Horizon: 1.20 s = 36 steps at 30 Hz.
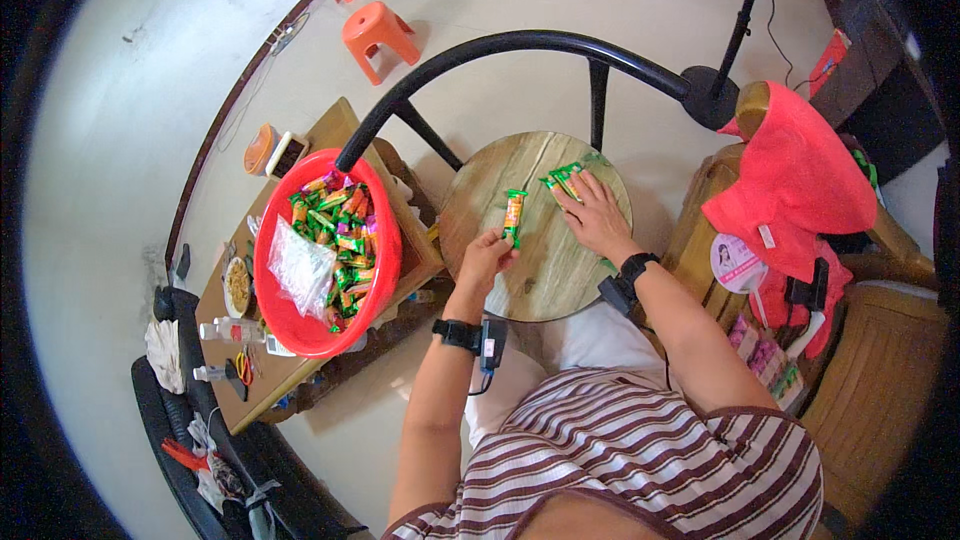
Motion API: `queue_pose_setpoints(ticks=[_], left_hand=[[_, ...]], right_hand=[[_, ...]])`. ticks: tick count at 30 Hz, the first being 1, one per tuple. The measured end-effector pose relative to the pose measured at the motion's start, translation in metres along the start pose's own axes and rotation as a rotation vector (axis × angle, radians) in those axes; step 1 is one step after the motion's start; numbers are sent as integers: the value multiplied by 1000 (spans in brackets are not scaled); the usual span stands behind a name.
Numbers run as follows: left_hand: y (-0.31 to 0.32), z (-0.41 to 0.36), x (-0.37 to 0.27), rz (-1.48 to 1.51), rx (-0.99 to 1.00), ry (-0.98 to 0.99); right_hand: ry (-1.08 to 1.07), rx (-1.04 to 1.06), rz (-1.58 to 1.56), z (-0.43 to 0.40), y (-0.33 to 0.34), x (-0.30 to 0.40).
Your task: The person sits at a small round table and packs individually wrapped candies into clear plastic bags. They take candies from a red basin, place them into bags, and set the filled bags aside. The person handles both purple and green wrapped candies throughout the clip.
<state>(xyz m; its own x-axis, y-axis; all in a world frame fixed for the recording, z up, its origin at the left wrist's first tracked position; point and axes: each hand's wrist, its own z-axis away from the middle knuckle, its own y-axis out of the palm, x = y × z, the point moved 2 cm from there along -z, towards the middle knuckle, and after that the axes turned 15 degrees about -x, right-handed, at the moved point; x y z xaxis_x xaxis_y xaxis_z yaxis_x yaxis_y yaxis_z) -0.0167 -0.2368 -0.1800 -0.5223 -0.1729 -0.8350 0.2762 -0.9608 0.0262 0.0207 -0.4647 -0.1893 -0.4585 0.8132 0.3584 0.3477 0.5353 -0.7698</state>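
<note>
My left hand (487, 256) pinches the lower end of a green and orange snack packet (514, 214) above the round wood-grain table (480, 187). My right hand (596, 217) rests with spread fingers on several similar green packets (562, 178) lying side by side near the table's far right part. The fingers partly hide these packets. Left of the round table, a red plastic basin (391, 255) holds many small packets (351, 244) and a clear plastic bag (301, 266) with whitish contents.
A black curved rail (525, 41) arches beyond the round table. The basin stands on a wooden table (307, 367) with bottles (238, 330) and scissors (244, 367). At right, a wooden chair (862, 345) stands near a red cloth (795, 172). Orange stools (375, 30) stand farther off.
</note>
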Motion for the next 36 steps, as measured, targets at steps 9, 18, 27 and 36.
queue_pose_setpoints(ticks=[9,18,27,36], left_hand=[[13,-37,23,-281,-6,89],[20,-28,-9,-926,-228,902],[54,12,-2,-891,-184,955],[76,-2,-6,-792,-152,1033]], right_hand=[[3,-24,-41,1,-2,0],[-4,-5,-27,1,-2,-2],[-3,-14,-46,1,-2,-5],[-10,-27,-75,4,2,-6]])
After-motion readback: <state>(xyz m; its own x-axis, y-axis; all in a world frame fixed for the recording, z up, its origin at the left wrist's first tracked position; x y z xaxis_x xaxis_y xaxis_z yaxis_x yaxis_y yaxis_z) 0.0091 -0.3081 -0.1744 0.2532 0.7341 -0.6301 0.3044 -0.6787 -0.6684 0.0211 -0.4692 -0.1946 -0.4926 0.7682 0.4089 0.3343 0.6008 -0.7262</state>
